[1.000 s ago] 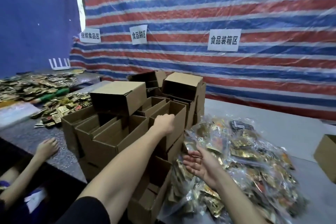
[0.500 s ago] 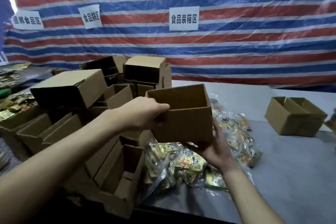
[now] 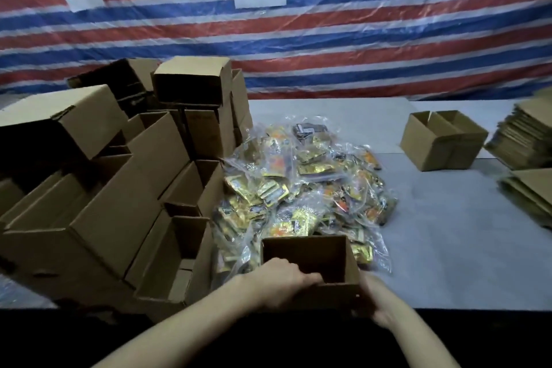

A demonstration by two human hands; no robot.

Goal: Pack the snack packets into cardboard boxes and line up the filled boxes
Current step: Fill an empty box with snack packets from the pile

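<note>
An open, empty cardboard box sits at the table's near edge, just in front of the heap of snack packets in clear plastic bags. My left hand grips the box's near rim, fingers curled over into the opening. My right hand holds the box's right near corner from outside; its fingers are partly hidden behind the box.
A tall jumble of empty cardboard boxes fills the left side. One open box stands alone at the right on the grey table. Flattened cardboard stacks lie at the far right. A striped tarp hangs behind.
I pulled one box out of the pile on the left and brought it down to the near table edge. My right hand moved from the packets onto the box.
</note>
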